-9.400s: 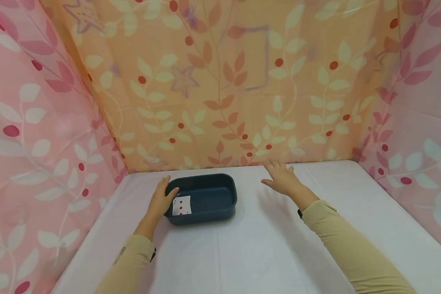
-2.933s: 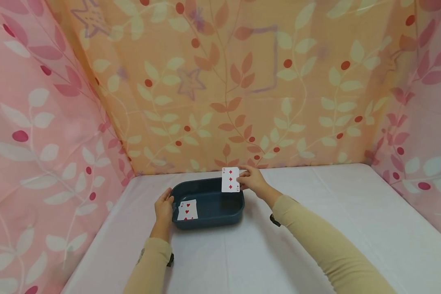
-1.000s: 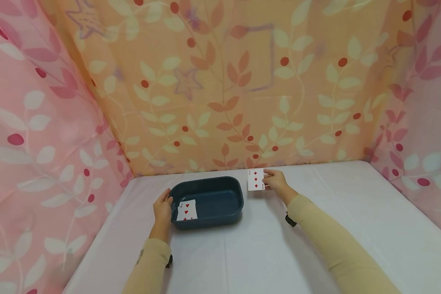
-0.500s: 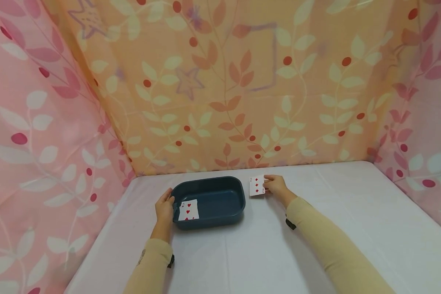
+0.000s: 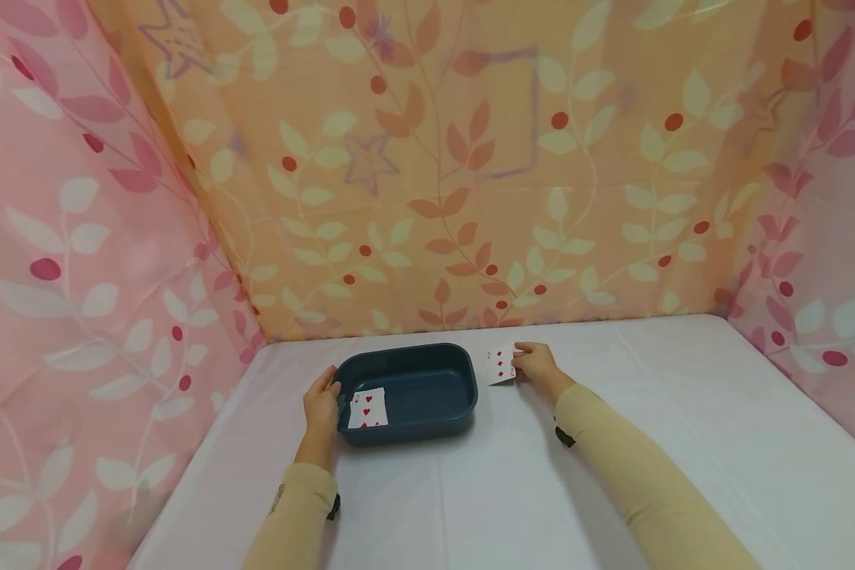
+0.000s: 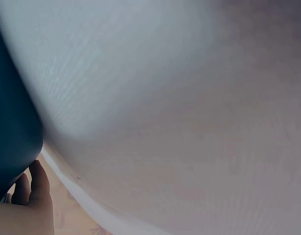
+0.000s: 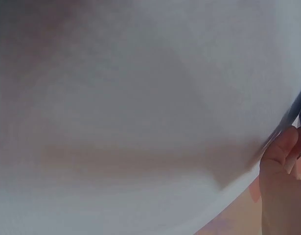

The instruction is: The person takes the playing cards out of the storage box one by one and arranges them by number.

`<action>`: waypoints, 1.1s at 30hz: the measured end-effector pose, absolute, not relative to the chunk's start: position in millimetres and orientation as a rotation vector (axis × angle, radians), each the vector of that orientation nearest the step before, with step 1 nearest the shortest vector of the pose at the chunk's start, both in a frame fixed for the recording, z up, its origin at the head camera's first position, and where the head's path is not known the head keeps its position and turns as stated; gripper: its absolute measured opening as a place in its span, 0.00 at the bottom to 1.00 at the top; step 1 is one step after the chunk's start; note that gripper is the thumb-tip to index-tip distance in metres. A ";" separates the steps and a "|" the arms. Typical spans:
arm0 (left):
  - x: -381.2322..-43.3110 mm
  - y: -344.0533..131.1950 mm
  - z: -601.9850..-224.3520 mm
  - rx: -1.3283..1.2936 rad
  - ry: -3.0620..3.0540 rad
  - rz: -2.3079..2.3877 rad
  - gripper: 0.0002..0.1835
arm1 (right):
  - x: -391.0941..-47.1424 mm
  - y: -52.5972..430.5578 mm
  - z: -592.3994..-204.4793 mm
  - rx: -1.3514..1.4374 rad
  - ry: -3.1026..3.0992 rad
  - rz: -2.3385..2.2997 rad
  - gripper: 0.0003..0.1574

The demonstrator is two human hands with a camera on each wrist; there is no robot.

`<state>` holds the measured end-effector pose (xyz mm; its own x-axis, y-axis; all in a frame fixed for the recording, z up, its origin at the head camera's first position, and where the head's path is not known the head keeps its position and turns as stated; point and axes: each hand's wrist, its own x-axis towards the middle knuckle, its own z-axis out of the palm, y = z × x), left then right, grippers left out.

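Note:
A dark blue plastic tub [image 5: 406,431] stands on the white-covered table. My left hand [image 5: 321,405] holds its left end, thumb at the rim; in the left wrist view, the fingers [image 6: 40,181] lie along the outside of the tub [image 6: 13,112]. Inside, at the left end, lies a small overlapping pile of playing cards [image 5: 368,407], a hearts card face up on top. My right hand [image 5: 537,366] pinches a three of diamonds card [image 5: 499,366] by its right edge, low beside the tub's right end. In the right wrist view, the right hand [image 7: 280,191] shows thumb and fingers together.
White cloth covers the table [image 5: 456,507]. A patterned orange curtain [image 5: 427,158] hangs along its back edge, and pink floral cloth walls [image 5: 64,317] stand at both sides.
A hearts card now tops the pile, where a diamonds card lay earlier. My right hand has carried the three of diamonds from over the tub to its right, then slightly lower. My left hand stays put.

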<state>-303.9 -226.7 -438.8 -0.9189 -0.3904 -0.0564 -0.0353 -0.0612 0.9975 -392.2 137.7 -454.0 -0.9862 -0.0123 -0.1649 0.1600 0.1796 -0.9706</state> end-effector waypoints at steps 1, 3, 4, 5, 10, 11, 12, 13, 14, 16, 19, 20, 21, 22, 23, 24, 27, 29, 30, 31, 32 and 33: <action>-304.0 -226.4 -438.9 0.461 -1.962 -2.074 0.25 | -392.0 138.9 -454.5 0.143 2.305 -1.925 0.34; -303.5 -225.8 -439.0 0.463 -1.963 -2.072 0.25 | -391.4 141.0 -455.9 0.147 2.305 -1.923 0.34; -303.2 -225.6 -439.2 0.464 -1.965 -2.070 0.25 | -391.0 142.1 -456.3 0.141 2.301 -1.925 0.34; -302.8 -225.1 -439.3 0.460 -1.969 -2.068 0.25 | -390.5 143.0 -456.9 0.139 2.300 -1.926 0.35; -301.8 -224.7 -440.1 0.444 -1.976 -2.046 0.25 | -385.5 145.9 -455.8 0.147 2.332 -1.900 0.34; -301.8 -224.8 -440.4 0.440 -1.975 -2.048 0.25 | -384.2 146.3 -455.2 0.153 2.337 -1.898 0.34; -301.9 -225.2 -440.7 0.439 -1.976 -2.047 0.25 | -382.7 146.9 -454.4 0.154 2.344 -1.891 0.35; -302.1 -225.5 -441.3 0.437 -1.978 -2.047 0.25 | -381.3 147.6 -453.6 0.159 2.353 -1.885 0.34; -302.1 -225.8 -441.7 0.435 -1.980 -2.049 0.25 | -380.0 148.3 -452.7 0.161 2.358 -1.880 0.34; -302.0 -226.2 -442.2 0.437 -1.984 -2.049 0.25 | -377.9 149.7 -451.5 0.167 2.367 -1.869 0.34; -301.7 -226.5 -442.4 0.438 -1.987 -2.050 0.25 | -375.8 151.8 -449.4 0.175 2.382 -1.845 0.33; -301.6 -226.5 -442.3 0.440 -1.987 -2.048 0.25 | -375.5 152.6 -448.8 0.174 2.387 -1.837 0.34; -301.5 -226.4 -442.0 0.441 -1.983 -2.046 0.25 | -375.4 153.5 -448.3 0.183 2.389 -1.832 0.33; -301.5 -226.3 -441.9 0.440 -1.982 -2.045 0.25 | -375.2 154.5 -447.4 0.188 2.388 -1.834 0.34; -301.7 -226.2 -441.8 0.442 -1.981 -2.044 0.25 | -375.1 155.5 -446.4 0.198 2.387 -1.837 0.33; -301.6 -226.2 -441.5 0.441 -1.977 -2.047 0.25 | -375.1 156.9 -445.3 0.198 2.385 -1.839 0.33; -302.1 -226.2 -440.5 0.433 -1.978 -2.040 0.25 | -374.9 159.9 -440.9 0.211 2.370 -1.870 0.32; -302.6 -226.6 -440.0 0.432 -1.985 -2.039 0.25 | -373.7 160.9 -436.0 0.192 2.352 -1.900 0.32; -302.7 -226.8 -439.5 0.429 -1.987 -2.042 0.25 | -372.9 160.8 -433.1 0.182 2.344 -1.916 0.32; -303.1 -227.2 -439.3 0.429 -1.989 -2.041 0.25 | -371.8 160.0 -430.2 0.174 2.335 -1.931 0.32; -303.2 -227.3 -439.0 0.431 -1.992 -2.044 0.25 | -370.6 159.2 -427.1 0.160 2.321 -1.951 0.32; -303.3 -227.2 -438.7 0.435 -1.995 -2.046 0.25 | -369.4 158.0 -424.1 0.147 2.308 -1.968 0.32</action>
<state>-303.3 -227.2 -438.7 -0.9241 -0.3802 -0.0380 -0.0285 -0.0307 0.9991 -369.4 158.0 -424.1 -0.9898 0.0052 -0.1422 0.1413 0.1575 -0.9774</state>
